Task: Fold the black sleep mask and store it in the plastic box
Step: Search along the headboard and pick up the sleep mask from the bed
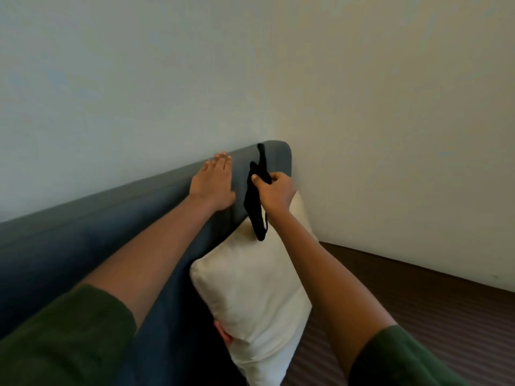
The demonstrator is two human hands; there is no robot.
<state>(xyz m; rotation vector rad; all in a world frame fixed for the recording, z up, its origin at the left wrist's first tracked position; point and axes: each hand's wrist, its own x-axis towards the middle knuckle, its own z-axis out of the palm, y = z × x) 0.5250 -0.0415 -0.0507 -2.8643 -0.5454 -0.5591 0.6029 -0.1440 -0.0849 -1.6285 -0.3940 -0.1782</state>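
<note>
Centre frame: the black sleep mask (255, 201) is pinched by the right hand (276, 192), hanging limp off the blue headboard (111, 218) above the cream pillow (250, 288), while the left hand (213, 185) is pressed flat there, apparently as support; no plastic box is seen.

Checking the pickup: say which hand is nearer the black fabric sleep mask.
Right. The right hand grips the black fabric sleep mask; the left hand rests on the grey-blue padded headboard, apart to its left.
</note>
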